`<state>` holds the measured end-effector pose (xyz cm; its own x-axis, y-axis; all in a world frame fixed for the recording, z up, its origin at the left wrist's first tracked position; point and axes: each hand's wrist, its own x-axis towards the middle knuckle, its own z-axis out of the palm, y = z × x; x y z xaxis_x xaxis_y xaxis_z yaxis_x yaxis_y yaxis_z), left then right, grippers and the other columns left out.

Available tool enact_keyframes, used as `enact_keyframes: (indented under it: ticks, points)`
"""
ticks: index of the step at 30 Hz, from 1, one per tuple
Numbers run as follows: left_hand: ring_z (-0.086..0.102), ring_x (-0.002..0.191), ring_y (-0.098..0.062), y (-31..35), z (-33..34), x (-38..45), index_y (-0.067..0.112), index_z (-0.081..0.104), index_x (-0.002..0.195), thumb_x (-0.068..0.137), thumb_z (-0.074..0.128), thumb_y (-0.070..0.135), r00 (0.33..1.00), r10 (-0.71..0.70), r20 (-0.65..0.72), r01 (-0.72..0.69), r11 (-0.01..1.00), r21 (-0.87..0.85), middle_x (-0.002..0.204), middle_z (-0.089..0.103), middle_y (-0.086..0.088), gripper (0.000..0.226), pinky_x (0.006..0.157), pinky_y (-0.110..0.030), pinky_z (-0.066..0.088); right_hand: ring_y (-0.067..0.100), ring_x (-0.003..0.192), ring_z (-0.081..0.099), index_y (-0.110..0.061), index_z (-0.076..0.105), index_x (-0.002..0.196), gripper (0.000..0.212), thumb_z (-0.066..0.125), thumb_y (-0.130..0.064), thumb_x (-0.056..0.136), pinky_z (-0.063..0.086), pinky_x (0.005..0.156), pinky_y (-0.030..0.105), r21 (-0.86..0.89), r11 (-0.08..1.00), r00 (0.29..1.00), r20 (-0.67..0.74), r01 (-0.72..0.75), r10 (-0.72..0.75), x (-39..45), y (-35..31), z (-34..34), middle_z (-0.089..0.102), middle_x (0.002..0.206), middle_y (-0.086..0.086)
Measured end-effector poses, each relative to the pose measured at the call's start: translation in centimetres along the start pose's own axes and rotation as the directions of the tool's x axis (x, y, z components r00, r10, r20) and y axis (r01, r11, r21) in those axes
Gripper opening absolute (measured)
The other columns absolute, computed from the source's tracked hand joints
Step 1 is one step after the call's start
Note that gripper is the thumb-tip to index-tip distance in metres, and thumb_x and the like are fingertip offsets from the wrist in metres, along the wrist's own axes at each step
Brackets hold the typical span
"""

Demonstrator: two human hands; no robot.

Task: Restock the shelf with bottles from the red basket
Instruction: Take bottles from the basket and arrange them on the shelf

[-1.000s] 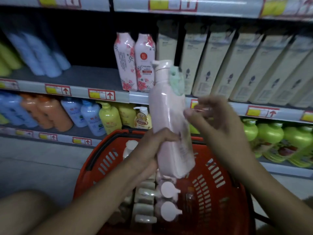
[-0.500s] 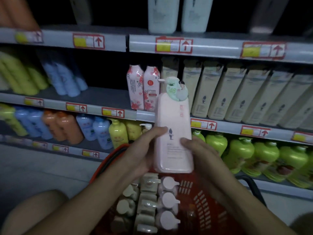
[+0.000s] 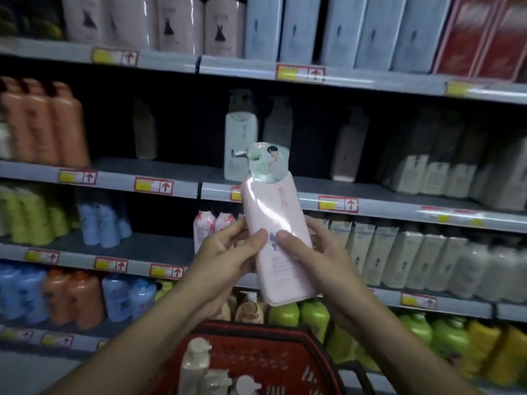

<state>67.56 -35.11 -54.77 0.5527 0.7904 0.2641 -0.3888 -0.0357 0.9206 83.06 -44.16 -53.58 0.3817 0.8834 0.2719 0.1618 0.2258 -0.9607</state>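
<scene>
I hold a pale pink pump bottle [image 3: 273, 220] upright in front of the shelves, a round green tag at its neck. My left hand [image 3: 228, 258] grips its left side and my right hand [image 3: 316, 260] grips its right side, both thumbs on the label. Below, the red basket [image 3: 285, 363] holds several more pump bottles [image 3: 196, 366]. Behind the held bottle, the middle shelf [image 3: 176, 169] carries one similar pale bottle [image 3: 241, 138] and a few dim ones, with gaps between them.
Shelves of orange [image 3: 42, 124], blue [image 3: 105, 220] and green bottles [image 3: 310, 315] fill the left and bottom. Tall boxed products [image 3: 370, 27] line the top shelf and pale boxes [image 3: 399, 258] the right. Price-tag rails [image 3: 336, 203] edge each shelf. A black basket handle [image 3: 362, 377] shows at lower right.
The view has tilted upward, revealing higher shelves. Both hands have lifted the pink bottle higher, and it now tilts slightly with its top to the left.
</scene>
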Motion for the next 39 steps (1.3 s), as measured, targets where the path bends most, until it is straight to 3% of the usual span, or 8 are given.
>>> enact_keyframes:
  ticks: [5, 9, 14, 19, 22, 30, 34, 39]
  points:
    - [0.074, 0.106, -0.020, 2.6, 1.7, -0.3, 0.025, 0.062, 0.137, 0.089, 0.074, 0.015, 0.995, 0.099, -0.014, -0.096, 0.987, 0.130, 0.122, 0.075, 0.002, 0.050, 0.081, -0.033, 0.062, 0.014, 0.094, 0.077, -0.036, 0.058, 0.120, 0.069, 0.087, -0.052, 0.059, 0.064, 0.076, 0.037, 0.037, 0.998, 0.990, -0.126, 0.060, -0.055, -0.2, -1.4, 0.0, 0.075, 0.112, -0.002]
    - [0.071, 0.112, -0.012, 2.8, 3.1, 0.0, 0.031, 0.059, 0.140, 0.085, 0.080, 0.019, 0.989, 0.146, -0.012, -0.138, 0.956, 0.260, 0.128, 0.071, 0.008, 0.060, 0.091, -0.038, 0.060, 0.012, 0.092, 0.077, -0.030, 0.056, 0.119, 0.060, 0.085, -0.036, 0.066, 0.061, 0.068, 0.027, 0.129, 0.985, 0.979, -0.185, 0.112, -0.087, 0.1, -0.9, -0.8, 0.077, 0.110, -0.004]
    - [0.070, 0.108, -0.002, 1.3, 4.7, 1.8, 0.034, 0.057, 0.139, 0.085, 0.081, 0.020, 0.979, 0.202, 0.025, -0.198, 0.916, 0.349, 0.125, 0.071, 0.012, 0.061, 0.090, -0.029, 0.060, 0.011, 0.095, 0.076, -0.032, 0.056, 0.114, 0.052, 0.080, -0.031, 0.068, 0.063, 0.078, 0.037, 0.146, 0.976, 0.952, -0.283, 0.163, -0.116, 1.3, 0.8, -2.4, 0.075, 0.113, -0.002]
    - [0.068, 0.107, 0.004, -2.4, 6.8, 5.4, 0.030, 0.054, 0.144, 0.085, 0.080, 0.013, 0.959, 0.262, 0.110, -0.284, 0.865, 0.413, 0.116, 0.073, 0.025, 0.066, 0.085, -0.012, 0.055, -0.010, 0.098, 0.066, -0.036, 0.052, 0.115, 0.066, 0.081, -0.046, 0.056, 0.052, 0.073, 0.008, -0.029, 0.950, 0.877, -0.378, 0.310, -0.297, 3.0, 3.1, -5.1, 0.069, 0.108, -0.026]
    - [0.066, 0.110, 0.008, -4.1, 8.7, 8.8, 0.048, 0.055, 0.133, 0.087, 0.079, 0.015, 0.944, 0.302, 0.133, -0.330, 0.851, 0.409, 0.119, 0.068, 0.034, 0.062, 0.090, -0.013, 0.054, -0.005, 0.105, 0.066, -0.035, 0.051, 0.119, 0.070, 0.082, -0.045, 0.058, 0.053, 0.079, 0.010, -0.066, 0.924, 0.841, -0.393, 0.377, -0.372, 5.8, 4.3, -7.7, 0.066, 0.111, -0.027]
    - [0.068, 0.108, 0.002, -3.3, 14.2, 21.3, 0.048, 0.054, 0.139, 0.093, 0.071, 0.015, 0.891, 0.443, 0.096, -0.438, 0.783, 0.442, 0.123, 0.067, 0.028, 0.059, 0.087, -0.023, 0.060, 0.008, 0.115, 0.066, -0.034, 0.047, 0.128, 0.066, 0.088, -0.029, 0.076, 0.054, 0.086, 0.015, -0.206, 0.807, 0.739, -0.325, 0.553, -0.590, 17.7, 2.0, -15.6, 0.064, 0.121, -0.014]
    - [0.070, 0.100, -0.001, -3.8, 15.9, 26.2, 0.034, 0.055, 0.143, 0.092, 0.073, 0.020, 0.868, 0.496, 0.015, -0.448, 0.770, 0.455, 0.122, 0.069, 0.013, 0.055, 0.082, -0.021, 0.060, 0.006, 0.115, 0.067, -0.034, 0.049, 0.128, 0.062, 0.086, -0.019, 0.081, 0.056, 0.087, 0.017, -0.208, 0.810, 0.776, -0.234, 0.549, -0.586, 22.9, 1.1, -18.5, 0.067, 0.120, -0.015]
    - [0.070, 0.093, 0.006, -4.5, 17.1, 29.9, 0.033, 0.057, 0.142, 0.093, 0.071, 0.013, 0.875, 0.484, -0.023, -0.409, 0.764, 0.500, 0.104, 0.069, 0.027, 0.054, 0.081, -0.021, 0.061, 0.006, 0.123, 0.064, -0.027, 0.042, 0.137, 0.064, 0.080, -0.009, 0.089, 0.055, 0.093, 0.019, -0.186, 0.853, 0.849, -0.126, 0.488, -0.514, 26.6, 2.3, -21.0, 0.067, 0.127, -0.016]
